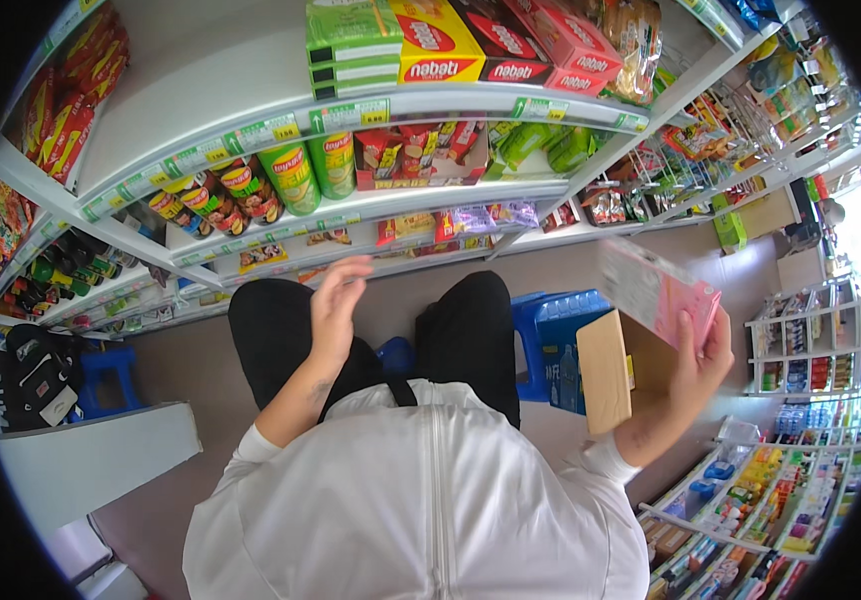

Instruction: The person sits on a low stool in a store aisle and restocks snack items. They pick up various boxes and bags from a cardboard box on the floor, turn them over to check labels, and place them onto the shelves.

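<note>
My right hand [700,356] grips a pink box [659,292] by its lower end, above and beside an open cardboard carton [604,375]. The carton rests on a blue plastic stool [528,345] to the right of my knees; its inside is mostly hidden. Over my left knee, my left hand [339,307] is raised with nothing in it, its fingers slightly bent and partly apart. On the upper shelf ahead stand stacked green boxes [354,37], a yellow Nabati wafer box [438,45], a dark Nabati box [502,45] and pink-red Nabati boxes [569,45].
Below them, a shelf holds Lay's chip canisters [292,176] and an open display box of red snack packs [423,157]. A white panel [100,457] juts in at left, near a black backpack [40,379] and a blue stool [112,379]. More stocked shelves [760,487] stand at right.
</note>
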`<state>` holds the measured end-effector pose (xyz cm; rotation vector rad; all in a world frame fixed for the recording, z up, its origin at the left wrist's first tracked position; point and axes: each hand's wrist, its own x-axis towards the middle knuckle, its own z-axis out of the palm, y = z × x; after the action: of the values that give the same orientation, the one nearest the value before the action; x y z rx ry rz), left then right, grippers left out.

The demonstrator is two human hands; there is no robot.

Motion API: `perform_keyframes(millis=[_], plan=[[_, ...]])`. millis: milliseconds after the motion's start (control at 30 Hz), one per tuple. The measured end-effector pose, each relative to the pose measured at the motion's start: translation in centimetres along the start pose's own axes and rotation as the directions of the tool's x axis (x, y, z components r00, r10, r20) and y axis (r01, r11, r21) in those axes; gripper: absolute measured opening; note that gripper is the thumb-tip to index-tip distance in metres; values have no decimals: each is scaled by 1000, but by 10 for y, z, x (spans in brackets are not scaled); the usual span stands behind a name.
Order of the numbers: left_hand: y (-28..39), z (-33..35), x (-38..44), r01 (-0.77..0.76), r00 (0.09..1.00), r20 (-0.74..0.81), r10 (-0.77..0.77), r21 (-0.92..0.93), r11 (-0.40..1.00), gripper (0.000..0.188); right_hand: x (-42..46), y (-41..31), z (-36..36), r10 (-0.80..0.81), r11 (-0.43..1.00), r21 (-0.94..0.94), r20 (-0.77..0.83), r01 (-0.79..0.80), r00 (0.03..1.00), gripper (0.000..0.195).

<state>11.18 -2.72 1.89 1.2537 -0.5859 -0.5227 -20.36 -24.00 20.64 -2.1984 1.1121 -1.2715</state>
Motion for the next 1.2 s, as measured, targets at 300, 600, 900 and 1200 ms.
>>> perform_keyframes(millis=[300, 600, 900, 1200], plan=[[10, 42, -14, 900, 349, 925, -150, -286, 328, 82, -43, 27, 162, -253, 439, 723, 670, -534, 698, 43], [56, 44, -15, 665, 693, 620, -369, -352, 659, 60, -70, 0, 191, -75, 70, 705, 709, -706, 701, 80], [68, 51, -22, 636, 695, 606, -388, -267, 724, 75, -87, -6, 205, 1, -345, 478, 861, -807, 509, 58], [72, 49, -17, 625, 681, 640, -356, -254, 738, 79, -83, -13, 205, -15, -334, 502, 843, -798, 537, 60]])
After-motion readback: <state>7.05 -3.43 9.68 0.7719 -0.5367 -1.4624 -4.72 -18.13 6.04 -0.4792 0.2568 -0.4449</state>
